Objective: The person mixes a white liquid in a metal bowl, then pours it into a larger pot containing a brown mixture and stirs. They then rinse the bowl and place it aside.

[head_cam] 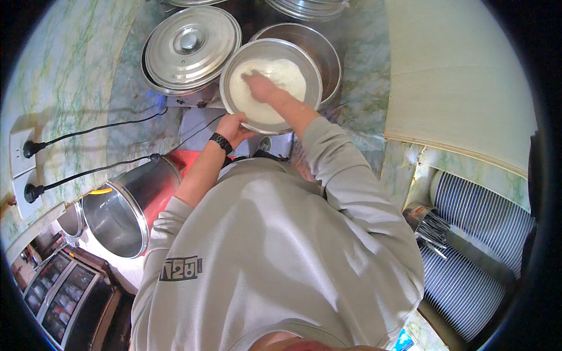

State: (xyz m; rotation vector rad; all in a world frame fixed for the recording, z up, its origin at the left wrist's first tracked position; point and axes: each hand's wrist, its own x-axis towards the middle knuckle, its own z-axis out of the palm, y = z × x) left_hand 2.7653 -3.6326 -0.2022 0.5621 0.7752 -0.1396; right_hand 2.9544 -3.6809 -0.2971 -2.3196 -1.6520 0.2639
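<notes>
My left hand (pixel 232 128) grips the near left rim of a round metal bowl (pixel 313 91), thumb over the edge and fingers beneath. A layer of fine, pale grains (pixel 281 70), which look like rice, covers the bowl's bottom. My right hand (pixel 261 87) reaches down into them, and its fingertips are partly buried, so I cannot tell whether they pinch anything. Behind and partly under the bowl stands an uncovered stainless steel pot (pixel 332 66). I cannot tell whether the bowl rests on that pot's rim.
A lidded steel pot (pixel 193 52) stands to the left. Black power cords (pixel 105 127) run from wall sockets (pixel 23 153) at left. Lower left is a large steel barrel (pixel 118 219). Stacked plates (pixel 478 215) and a metal cup of cutlery (pixel 423 219) sit at right.
</notes>
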